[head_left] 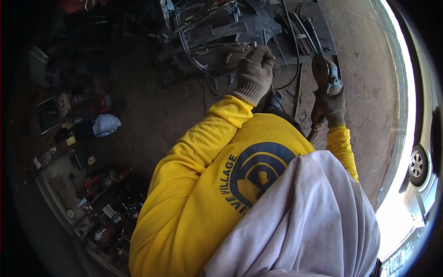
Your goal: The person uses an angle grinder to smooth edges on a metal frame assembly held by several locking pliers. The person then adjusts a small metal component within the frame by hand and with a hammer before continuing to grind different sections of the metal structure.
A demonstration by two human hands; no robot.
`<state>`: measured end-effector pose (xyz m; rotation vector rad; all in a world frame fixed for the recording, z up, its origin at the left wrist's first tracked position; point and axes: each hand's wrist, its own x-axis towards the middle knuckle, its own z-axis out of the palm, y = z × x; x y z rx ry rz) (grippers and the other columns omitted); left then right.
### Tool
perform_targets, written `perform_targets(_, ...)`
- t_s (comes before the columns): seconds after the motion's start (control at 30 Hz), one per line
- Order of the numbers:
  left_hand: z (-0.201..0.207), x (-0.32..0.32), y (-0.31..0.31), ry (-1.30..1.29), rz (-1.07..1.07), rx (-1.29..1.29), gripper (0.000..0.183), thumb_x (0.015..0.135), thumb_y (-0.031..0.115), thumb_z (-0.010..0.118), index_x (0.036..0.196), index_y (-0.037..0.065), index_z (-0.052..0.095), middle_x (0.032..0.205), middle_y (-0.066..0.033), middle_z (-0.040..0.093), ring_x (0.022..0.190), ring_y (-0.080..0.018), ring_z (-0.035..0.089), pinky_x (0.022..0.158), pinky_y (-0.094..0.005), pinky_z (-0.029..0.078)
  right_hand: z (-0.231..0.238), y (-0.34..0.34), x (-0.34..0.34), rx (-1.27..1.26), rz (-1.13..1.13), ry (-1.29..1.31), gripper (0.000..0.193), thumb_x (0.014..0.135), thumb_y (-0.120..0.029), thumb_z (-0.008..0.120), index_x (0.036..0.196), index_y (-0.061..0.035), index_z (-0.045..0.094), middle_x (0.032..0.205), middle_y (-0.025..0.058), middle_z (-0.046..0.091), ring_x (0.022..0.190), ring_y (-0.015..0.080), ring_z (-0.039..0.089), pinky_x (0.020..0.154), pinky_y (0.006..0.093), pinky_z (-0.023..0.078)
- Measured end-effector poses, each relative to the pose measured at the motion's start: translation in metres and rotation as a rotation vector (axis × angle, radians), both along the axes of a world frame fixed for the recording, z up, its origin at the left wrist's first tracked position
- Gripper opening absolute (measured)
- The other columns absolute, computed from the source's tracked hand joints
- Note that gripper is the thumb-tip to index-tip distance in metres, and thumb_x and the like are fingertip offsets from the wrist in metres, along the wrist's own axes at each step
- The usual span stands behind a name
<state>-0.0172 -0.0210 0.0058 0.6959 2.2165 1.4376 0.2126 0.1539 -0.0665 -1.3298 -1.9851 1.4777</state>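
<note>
Brown floor (369, 111) is noted around the work. Nearest, a grinder (333, 84) is gripped in the gloved right hand (334, 108), its disc (320, 69) apart from the left hand (256, 69). A firm hold is judged essential; sleeves and fingers should be kept out of the disc's line. The left hand is closed just beside metal rods (221, 48); what it holds cannot be told. Beyond, cables (302, 34) are seen on a bench (327, 34).

The mottled brown floor (367, 106) darkens toward the left. Along the right edge, bright daylight (392, 226) falls beside a parked car (426, 111).
</note>
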Motion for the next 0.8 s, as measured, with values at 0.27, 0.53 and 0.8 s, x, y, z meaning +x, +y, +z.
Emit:
perform_targets(0.27, 0.019, -0.001, -0.012, -0.122, -0.08, 0.108, 0.018, 0.099, 0.004, 0.057, 0.116, 0.002, 0.063, 0.104, -0.0099, 0.068, 0.092, -0.022, 0.073, 0.079, -0.0332, 0.062, -0.007, 0.005, -0.002, -0.023, -0.02, 0.014, 0.072, 0.07, -0.018, 0.089, 0.128, -0.0034, 0.05, 0.116, 0.0107, 0.066, 0.103, 0.0209, 0.066, 0.091, 0.0358, 0.053)
perform_targets(0.53, 0.035, -0.008, -0.025, 0.735, -0.178, -0.299, 0.027, 0.088, 0.009, 0.067, 0.115, 0.008, 0.063, 0.102, -0.0141, 0.069, 0.089, -0.0343, 0.069, 0.076, -0.04, 0.057, -0.003, 0.005, -0.005, -0.079, 0.017, 0.135, 0.059, 0.071, -0.01, 0.085, 0.122, -0.003, 0.055, 0.112, 0.0082, 0.067, 0.099, 0.0181, 0.065, 0.089, 0.0337, 0.052)
perform_targets(0.8, 0.067, -0.005, -0.023, 1.03, -0.312, -0.643, 0.017, 0.083, 0.03, 0.075, 0.089, 0.015, 0.068, 0.084, -0.0053, 0.063, 0.078, -0.0245, 0.067, 0.066, -0.0402, 0.055, 0.005, -0.001, -0.005, -0.055, -0.084, 0.137, 0.061, 0.07, -0.009, 0.086, 0.123, -0.0029, 0.055, 0.111, 0.0083, 0.067, 0.099, 0.0182, 0.066, 0.087, 0.0334, 0.053)
